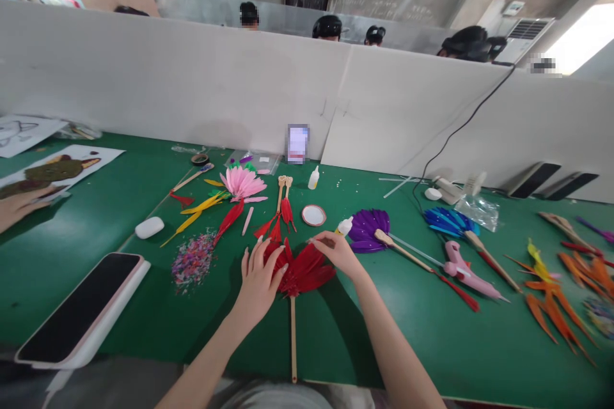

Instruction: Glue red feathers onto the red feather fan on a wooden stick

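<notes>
A red feather fan (307, 273) lies at the front middle of the green table, its wooden handle (293, 339) pointing toward me. My left hand (260, 275) rests on the fan's left feathers with its fingers spread. At the upper right edge of the red feathers is my right hand (336, 252), its thumb and fingers pinched together on a feather. A white glue bottle (345, 225) lies just behind my right hand. Behind the fan stand a small round dish (313, 215) and wooden handles with red tassels (281, 195).
Pink feathers (242, 183), confetti (193, 260) and a phone (81, 310) lie left. A purple fan (369, 230), blue fan (451, 222), pink glue gun (467, 273) and orange feathers (551, 300) lie right. Another person's hand (23, 204) is far left. A white partition (192, 89) stands behind.
</notes>
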Demonstrator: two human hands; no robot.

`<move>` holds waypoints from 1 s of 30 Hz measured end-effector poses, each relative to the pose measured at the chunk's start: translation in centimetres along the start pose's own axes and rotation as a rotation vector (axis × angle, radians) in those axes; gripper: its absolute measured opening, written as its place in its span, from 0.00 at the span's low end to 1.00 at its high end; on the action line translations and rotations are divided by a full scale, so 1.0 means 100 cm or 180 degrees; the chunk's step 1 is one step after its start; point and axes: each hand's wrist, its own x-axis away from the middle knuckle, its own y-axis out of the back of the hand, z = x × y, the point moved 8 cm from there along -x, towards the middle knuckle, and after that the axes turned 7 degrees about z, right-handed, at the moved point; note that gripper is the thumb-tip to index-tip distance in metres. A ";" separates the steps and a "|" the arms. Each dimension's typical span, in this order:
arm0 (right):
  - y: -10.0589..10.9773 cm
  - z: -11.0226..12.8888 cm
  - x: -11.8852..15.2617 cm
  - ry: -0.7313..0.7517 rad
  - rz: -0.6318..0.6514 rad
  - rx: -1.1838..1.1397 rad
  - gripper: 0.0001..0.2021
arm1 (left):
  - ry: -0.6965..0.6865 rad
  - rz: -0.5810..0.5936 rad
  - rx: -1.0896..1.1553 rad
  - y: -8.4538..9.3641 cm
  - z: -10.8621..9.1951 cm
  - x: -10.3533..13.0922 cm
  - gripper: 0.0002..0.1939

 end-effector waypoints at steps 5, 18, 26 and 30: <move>0.008 0.018 0.004 0.0308 -0.0318 -0.0314 0.10 | 0.0088 -0.0223 0.0116 0.016 0.003 0.000 0.17; 0.006 -0.005 -0.001 -0.0241 -0.0502 0.0172 0.09 | -0.0088 -0.0211 0.0218 0.009 -0.001 -0.009 0.12; 0.002 -0.013 -0.005 -0.0418 -0.0425 0.0475 0.10 | -0.0038 -0.0123 0.0091 0.003 0.001 -0.007 0.14; -0.001 -0.011 -0.007 -0.0357 -0.0367 0.0527 0.09 | -0.0081 -0.0051 0.0047 0.000 -0.002 -0.006 0.16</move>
